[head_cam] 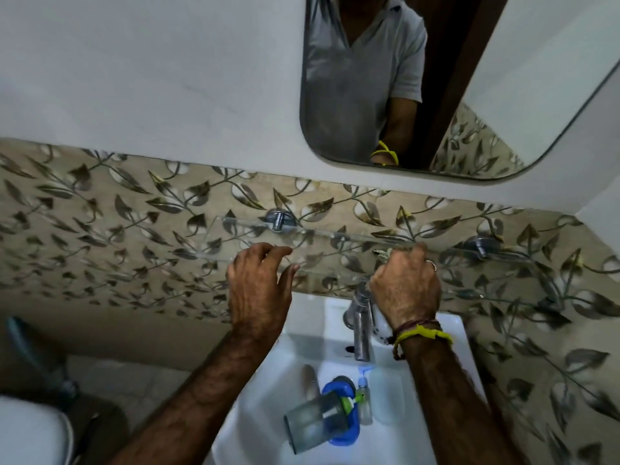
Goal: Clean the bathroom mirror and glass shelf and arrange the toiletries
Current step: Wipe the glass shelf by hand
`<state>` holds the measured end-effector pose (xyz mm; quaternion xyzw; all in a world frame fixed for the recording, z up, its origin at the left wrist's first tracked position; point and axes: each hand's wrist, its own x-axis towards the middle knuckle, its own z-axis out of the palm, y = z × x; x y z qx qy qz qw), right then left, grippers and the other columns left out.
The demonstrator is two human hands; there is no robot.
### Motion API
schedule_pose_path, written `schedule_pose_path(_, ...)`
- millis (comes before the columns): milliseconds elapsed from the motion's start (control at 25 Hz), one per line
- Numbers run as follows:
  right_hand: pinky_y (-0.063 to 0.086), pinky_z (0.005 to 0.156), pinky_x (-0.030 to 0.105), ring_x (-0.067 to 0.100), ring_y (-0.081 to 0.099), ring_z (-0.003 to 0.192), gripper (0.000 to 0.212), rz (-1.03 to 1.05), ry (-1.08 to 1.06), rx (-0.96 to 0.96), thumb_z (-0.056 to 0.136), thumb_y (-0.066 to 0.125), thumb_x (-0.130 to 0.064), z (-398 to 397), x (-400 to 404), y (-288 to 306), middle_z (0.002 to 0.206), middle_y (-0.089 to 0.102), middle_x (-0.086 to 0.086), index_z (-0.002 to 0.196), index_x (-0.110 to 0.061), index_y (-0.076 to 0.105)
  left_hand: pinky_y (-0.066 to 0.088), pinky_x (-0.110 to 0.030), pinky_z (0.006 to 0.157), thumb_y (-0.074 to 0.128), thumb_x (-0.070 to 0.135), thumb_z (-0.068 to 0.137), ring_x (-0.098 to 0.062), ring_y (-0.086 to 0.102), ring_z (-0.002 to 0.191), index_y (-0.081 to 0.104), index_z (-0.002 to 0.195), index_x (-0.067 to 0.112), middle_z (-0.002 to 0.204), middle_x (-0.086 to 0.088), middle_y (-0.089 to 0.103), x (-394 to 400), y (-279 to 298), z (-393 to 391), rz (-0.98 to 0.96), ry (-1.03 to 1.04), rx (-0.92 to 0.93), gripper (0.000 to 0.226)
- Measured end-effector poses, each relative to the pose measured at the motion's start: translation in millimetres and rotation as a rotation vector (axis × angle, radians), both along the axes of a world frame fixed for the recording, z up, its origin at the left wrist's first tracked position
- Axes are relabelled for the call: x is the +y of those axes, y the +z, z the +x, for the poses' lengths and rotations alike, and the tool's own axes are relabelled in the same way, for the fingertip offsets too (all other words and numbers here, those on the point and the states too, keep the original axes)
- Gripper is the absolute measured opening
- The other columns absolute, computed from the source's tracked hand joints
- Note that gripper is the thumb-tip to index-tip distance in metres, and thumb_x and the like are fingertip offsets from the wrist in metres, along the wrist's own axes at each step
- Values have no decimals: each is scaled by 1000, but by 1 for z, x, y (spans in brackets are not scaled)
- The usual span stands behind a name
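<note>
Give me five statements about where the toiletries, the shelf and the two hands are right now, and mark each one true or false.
1. The glass shelf has toiletries standing on it. False: it is bare, and the toiletries lie in the sink.
2. The right hand holds a cloth at the shelf. True.
3. The left hand grips the tumbler. False: it is up at the shelf's front edge and holds nothing.
4. The tumbler lies on its side in the sink. True.
5. The tap is running. False: no water shows.
</note>
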<state>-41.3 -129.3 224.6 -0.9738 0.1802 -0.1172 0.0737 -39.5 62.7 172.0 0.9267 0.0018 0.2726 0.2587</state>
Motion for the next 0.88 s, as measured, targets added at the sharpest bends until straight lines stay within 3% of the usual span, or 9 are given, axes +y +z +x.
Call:
schedule_pose_path(280, 48, 91, 39, 40, 58, 109, 34, 76, 164, -18, 93, 47, -22, 9, 63, -2, 135, 44, 25, 120, -4, 59, 37, -49, 107, 71, 20, 84, -35, 42, 129, 53, 134, 13, 137, -16, 47, 75, 0, -1, -163, 235, 56, 54)
schedule_pose_path(400, 48, 92, 37, 37, 59, 109, 35, 138, 232, -42, 94, 46, -23, 13, 102, 0, 135, 43, 22, 123, -7, 59, 38, -42, 108, 70, 16, 86, -32, 46, 128, 46, 141, 11, 137, -15, 52, 97, -2, 1, -246, 206, 123, 60)
schedule_pose_path(560, 46, 95, 35, 36, 58, 112, 38, 231, 320, -54, 95, 46, -22, 19, 152, 5, 135, 44, 19, 129, -9, 56, 46, -32, 99, 65, 12, 91, -22, 56, 119, 42, 144, 17, 127, -6, 63, 106, 0, -6, -357, 119, 143, 58)
schedule_pose_path(760, 43, 100, 34, 32, 55, 119, 38, 406, 430, -93, 93, 49, -18, 27, 207, 1, 131, 53, 16, 130, -9, 58, 45, -38, 106, 60, 3, 88, -25, 50, 129, 33, 150, 20, 139, -7, 55, 113, -2, -10, -354, 41, 196, 69)
schedule_pose_path(880, 53, 89, 38, 29, 64, 103, 29, 665, 515, -138, 90, 52, -14, 36, 228, -3, 110, 69, 17, 114, -7, 68, 43, -41, 104, 59, -3, 82, -31, 48, 129, 27, 153, 14, 139, -15, 53, 116, 4, -17, -328, -17, 225, 79)
